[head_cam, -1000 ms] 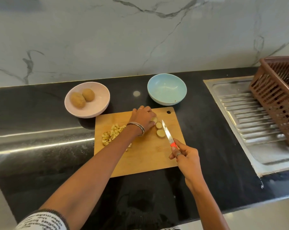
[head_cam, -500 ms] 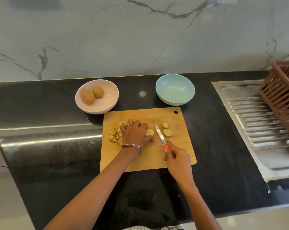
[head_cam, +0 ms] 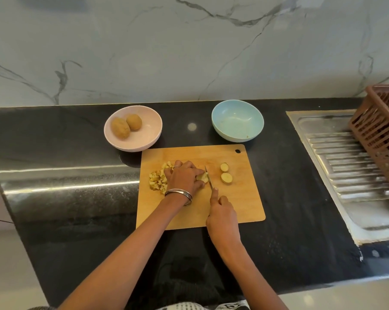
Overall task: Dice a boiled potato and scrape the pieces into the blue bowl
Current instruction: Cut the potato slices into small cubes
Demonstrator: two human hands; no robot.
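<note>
On the wooden cutting board [head_cam: 238,204] my left hand [head_cam: 184,179] holds down a potato slice [head_cam: 202,178] with curled fingers. My right hand [head_cam: 222,212] grips a small knife [head_cam: 208,179]; its blade stands against the slice's right edge. A pile of diced potato [head_cam: 158,181] lies left of my left hand, partly hidden by it. Two round potato slices [head_cam: 225,173] lie to the right of the blade. The blue bowl [head_cam: 237,120] stands behind the board with only a few crumbs inside.
A pink bowl [head_cam: 144,139] with two whole potatoes [head_cam: 126,126] stands at the back left on the black counter. A steel sink drainboard [head_cam: 350,166] lies to the right, with a brown plastic basket [head_cam: 381,139] on it. The marble wall rises behind.
My left hand drew one slice from the right toward the board's middle and now pins it. My right hand brought the knife left, up to that slice.
</note>
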